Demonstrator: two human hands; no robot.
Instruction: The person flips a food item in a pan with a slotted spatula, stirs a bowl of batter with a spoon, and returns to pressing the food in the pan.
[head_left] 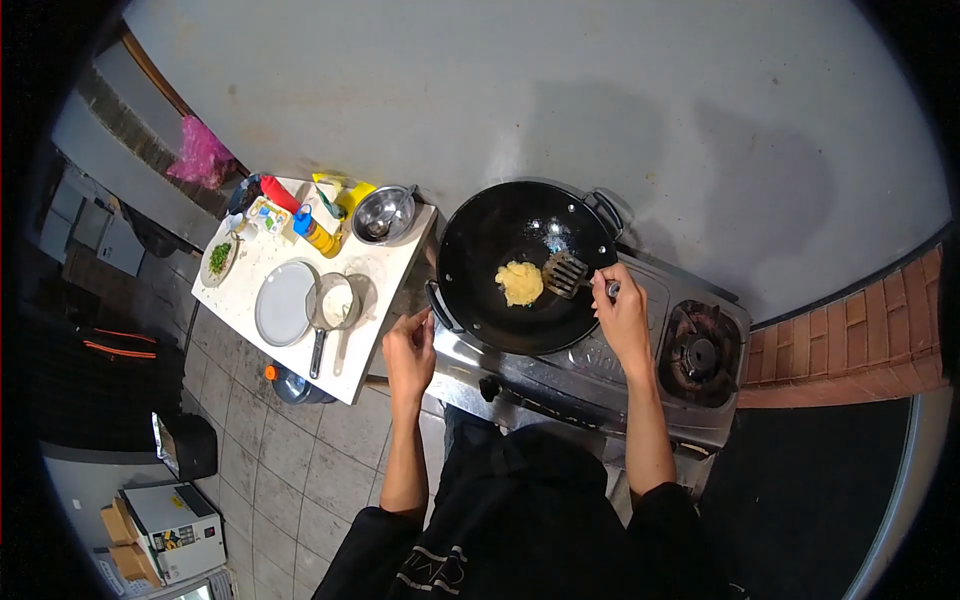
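Note:
A large black wok (475, 235) sits on the gas stove, with a small mound of scrambled egg (519, 284) in its middle. My right hand (625, 310) is closed around the handle of a slotted metal turner (565, 275). The turner's head lies inside the wok, just right of the egg. Beside the wok's left loop handle (441, 308) is my left hand (410, 357), fingers curled in and nothing visible in them. Whether its fingertips touch that handle, I cannot tell.
On the white table (300, 355) at left are a grey plate (283, 303), a saucepan (336, 302), a steel bowl (384, 215), a yellow bottle (316, 235) and a plate of chopped greens (219, 260). A second burner (697, 352) is at right. A water jug (295, 385) stands under the table.

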